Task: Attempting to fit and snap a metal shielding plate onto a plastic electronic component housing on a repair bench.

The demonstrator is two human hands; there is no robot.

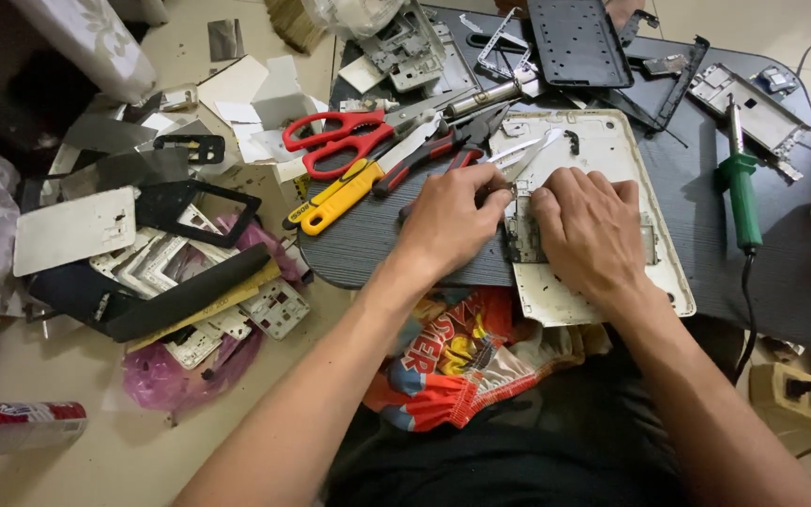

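Note:
A white tablet back shell [612, 150] lies face-down on a dark low table [781, 253], overhanging its near edge. My left hand [451, 221] and my right hand [589, 230] rest side by side on a small metal circuit part [521, 239] in the shell's middle. Both hands press down on it with bent fingers, and the fingertips meet near a thin tool, maybe tweezers [529, 155], that pokes out beyond them. Whether either hand actually grips the tool or the part is hidden by the knuckles.
Red-handled scissors [335, 141], a yellow utility knife [335, 199] and red-black pliers [434, 150] lie left of the hands. A green soldering iron [742, 192] lies right. Dismantled frames and plates [175, 253] litter the floor at left, with a can [16, 425] near the bottom corner.

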